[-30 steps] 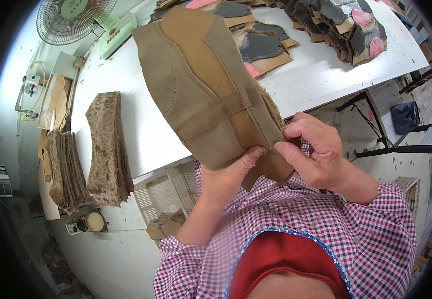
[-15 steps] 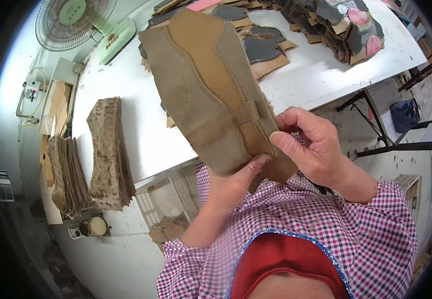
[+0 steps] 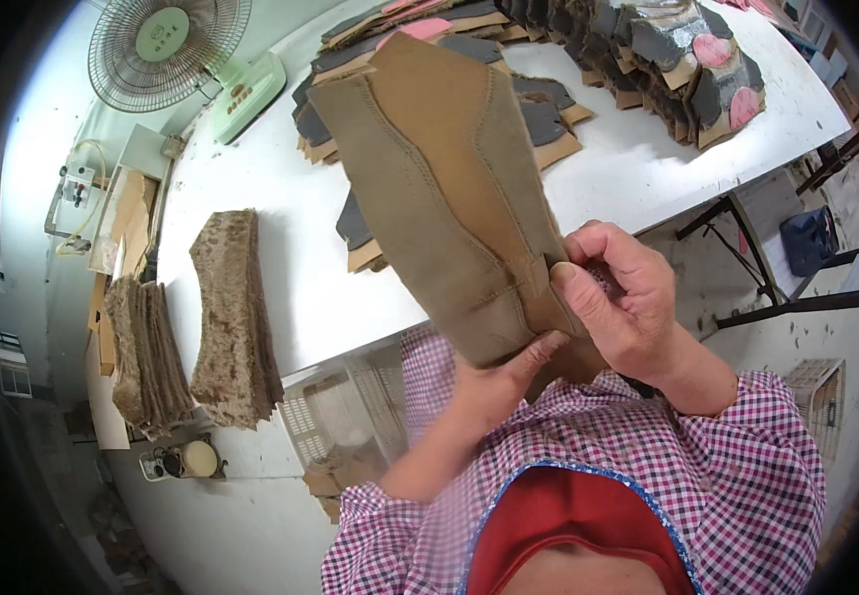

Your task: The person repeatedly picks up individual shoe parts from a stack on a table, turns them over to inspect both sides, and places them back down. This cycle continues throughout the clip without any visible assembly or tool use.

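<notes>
Both my hands hold up a long boot upper (image 3: pixel 489 198), stitched, with olive-brown sides and a tan centre panel. My left hand (image 3: pixel 504 387) grips its lower end, thumb on the face and fingers hidden behind. At the lower right edge, my right hand (image 3: pixel 628 302) pinches the piece between thumb and fingers, close to a small fold. On the white table (image 3: pixel 301 288) to the left lie two stacks of brown fuzzy pieces, a nearer-middle stack (image 3: pixel 231 317) and a far-left stack (image 3: pixel 144 357).
Behind the upper are piles of layered dark grey and tan pieces (image 3: pixel 539 109); another pile (image 3: pixel 687 69) with pink patches sits at the far right. A green fan (image 3: pixel 167 45) stands at the back left. Below the table are a crate (image 3: pixel 345 407) and a black metal frame (image 3: pixel 747 258).
The band standing across the boot upper's lower part now lies flatter, with only a small fold by my right fingers. Hands and upper sit slightly further right, and the whole view has shifted a little.
</notes>
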Demonstrator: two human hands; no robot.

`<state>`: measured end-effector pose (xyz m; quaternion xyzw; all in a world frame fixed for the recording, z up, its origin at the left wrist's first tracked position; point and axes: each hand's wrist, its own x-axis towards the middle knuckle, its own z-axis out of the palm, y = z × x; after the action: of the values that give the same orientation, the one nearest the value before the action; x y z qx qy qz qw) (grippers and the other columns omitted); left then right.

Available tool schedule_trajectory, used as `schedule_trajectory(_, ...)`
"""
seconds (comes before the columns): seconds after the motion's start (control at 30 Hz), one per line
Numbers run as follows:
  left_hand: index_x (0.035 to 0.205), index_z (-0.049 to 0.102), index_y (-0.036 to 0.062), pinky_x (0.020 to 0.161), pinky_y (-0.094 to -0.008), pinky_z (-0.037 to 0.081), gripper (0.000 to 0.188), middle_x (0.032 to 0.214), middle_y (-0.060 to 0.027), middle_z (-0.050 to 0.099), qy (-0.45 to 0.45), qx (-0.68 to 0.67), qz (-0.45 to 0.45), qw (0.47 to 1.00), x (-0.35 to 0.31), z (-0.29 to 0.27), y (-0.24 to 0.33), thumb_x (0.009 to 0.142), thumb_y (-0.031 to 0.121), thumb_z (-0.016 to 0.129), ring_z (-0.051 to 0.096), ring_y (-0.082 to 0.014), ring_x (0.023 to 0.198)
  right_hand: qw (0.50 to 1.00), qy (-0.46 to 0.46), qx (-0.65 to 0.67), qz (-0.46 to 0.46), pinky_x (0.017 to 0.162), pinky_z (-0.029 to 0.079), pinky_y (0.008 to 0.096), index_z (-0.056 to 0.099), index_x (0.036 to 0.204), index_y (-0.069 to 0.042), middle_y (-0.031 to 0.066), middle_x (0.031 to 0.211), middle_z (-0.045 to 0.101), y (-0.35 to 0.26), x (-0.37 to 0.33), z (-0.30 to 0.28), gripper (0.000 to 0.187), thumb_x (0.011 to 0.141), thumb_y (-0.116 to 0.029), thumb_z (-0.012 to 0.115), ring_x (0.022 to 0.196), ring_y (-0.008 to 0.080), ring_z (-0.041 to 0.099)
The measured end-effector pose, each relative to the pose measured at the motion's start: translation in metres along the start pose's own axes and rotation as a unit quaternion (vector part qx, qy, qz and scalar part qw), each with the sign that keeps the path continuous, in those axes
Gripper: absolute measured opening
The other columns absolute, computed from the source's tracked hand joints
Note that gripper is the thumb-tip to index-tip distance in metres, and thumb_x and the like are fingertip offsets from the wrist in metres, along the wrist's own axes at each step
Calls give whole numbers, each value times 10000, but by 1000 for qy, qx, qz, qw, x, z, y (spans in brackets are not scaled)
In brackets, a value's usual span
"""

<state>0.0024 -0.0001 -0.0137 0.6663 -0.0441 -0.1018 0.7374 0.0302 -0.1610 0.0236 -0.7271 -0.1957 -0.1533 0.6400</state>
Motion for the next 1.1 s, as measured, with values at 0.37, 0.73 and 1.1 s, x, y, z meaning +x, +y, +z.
schedule_trajectory(0.37, 1160, 605, 5, 840, -303, 513, 337, 1083, -64, 652, -36, -27, -14, 999, -1, 8, -13, 860, 111, 715, 609, -167, 969, 994, 50, 95, 36, 630, 430, 199, 580, 928, 28, -10, 777, 576, -12, 30, 2, 93, 913, -64, 587, 694, 46, 503)
schedule_trajectory(0.73, 1144, 611, 1, 838, -314, 520, 357, 1064, -67, 657, -48, -60, -52, 996, -4, 9, -28, 834, 118, 743, 616, -170, 950, 986, 77, 150, -15, 612, 373, 143, 574, 999, 6, -43, 826, 559, -19, 54, -7, 118, 939, -94, 586, 695, -5, 454)
schedule_trajectory(1.1, 1042, 642, 38, 779, -363, 525, 404, 972, -132, 664, 125, 404, 341, 840, 37, -76, 29, 652, -49, 703, 643, -325, 894, 890, -127, 429, 90, 592, 501, 272, 583, 1031, 29, 123, 915, 638, 36, 97, -59, 268, 982, -215, 483, 726, 177, 639)
